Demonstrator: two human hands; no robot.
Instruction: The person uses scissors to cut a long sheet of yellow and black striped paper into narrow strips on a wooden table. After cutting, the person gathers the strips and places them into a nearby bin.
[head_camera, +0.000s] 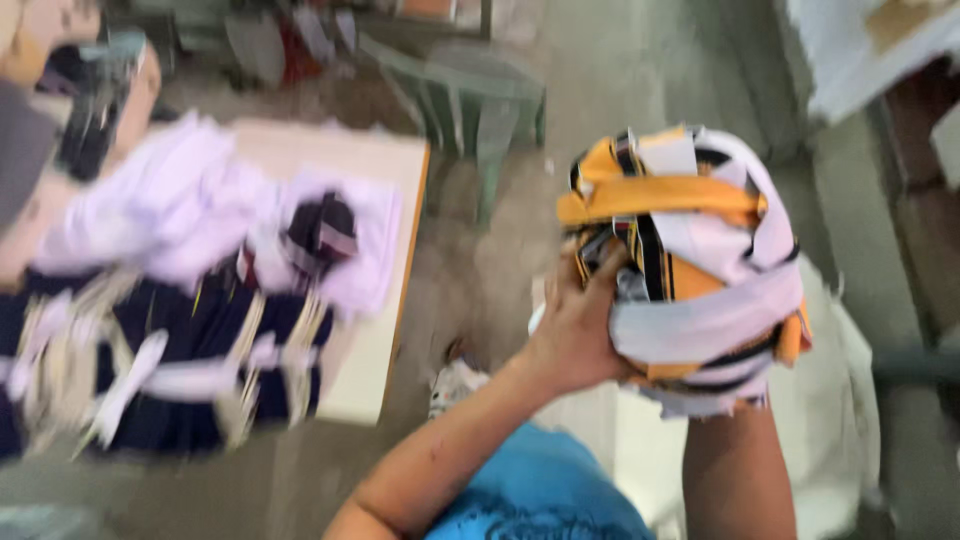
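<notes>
Presently held: one bundle of fabric strips (690, 265), orange, white and black, bunched into a rough ball and raised in front of the person, to the right of the table. Left hand (578, 325): pressed against the bundle's left side, fingers spread and curled into the cloth, gripping it. Right hand: hidden behind and beneath the bundle; only the right forearm (735, 470) shows, rising straight up under the cloth, so whether that hand is closed on it cannot be told. Both arms meet at the bundle, the hands close together on either side of it. Lower edge of frame: a blue garment (540, 495) worn by the person. Beneath the bundle and forearms: a large pale sack or sheet (840, 400), spread on the floor. Left of frame: a light-coloured table (385, 260), well apart from the hands, bearing a heap of pale lilac cloth (190, 210) at its far end and a stack of dark navy pieces with white and cream trim (170, 355) nearer the camera; a small dark item with stripes (322, 232) lies on the lilac heap. Beyond the table: a green plastic chair (475, 105) on a grey concrete floor (620, 70). View blurred throughout; finer detail not legible.
</notes>
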